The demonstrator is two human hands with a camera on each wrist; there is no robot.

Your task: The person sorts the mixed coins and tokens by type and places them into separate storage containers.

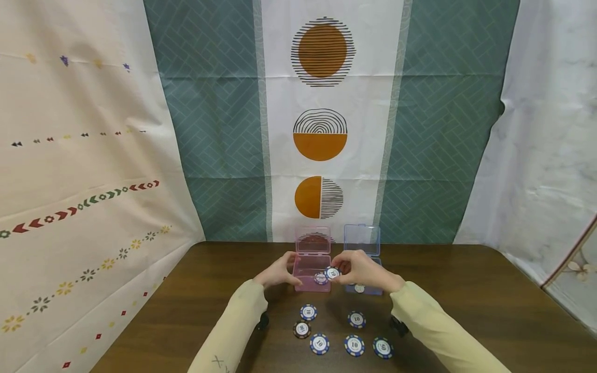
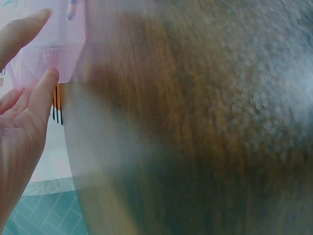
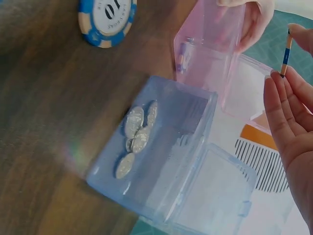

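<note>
My right hand (image 1: pixel 338 271) pinches a blue-and-white poker chip (image 1: pixel 332 273) just above the open pink plastic box (image 1: pixel 309 267); in the right wrist view the chip (image 3: pixel 285 53) shows edge-on between thumb and fingers (image 3: pixel 288 107). My left hand (image 1: pixel 292 273) grips the pink box's left side, its fingers (image 2: pixel 41 93) against the box wall (image 2: pixel 54 49). Another chip (image 1: pixel 320 278) lies inside the pink box. An open blue box (image 3: pixel 161 147) next to it holds several silver coins (image 3: pixel 136 131).
Several chips lie on the brown table (image 1: pixel 466 311) in front of the boxes, for example one chip (image 1: pixel 308 312) and another (image 1: pixel 382 347). Both lids stand upright. Patterned cloth hangs behind and at both sides.
</note>
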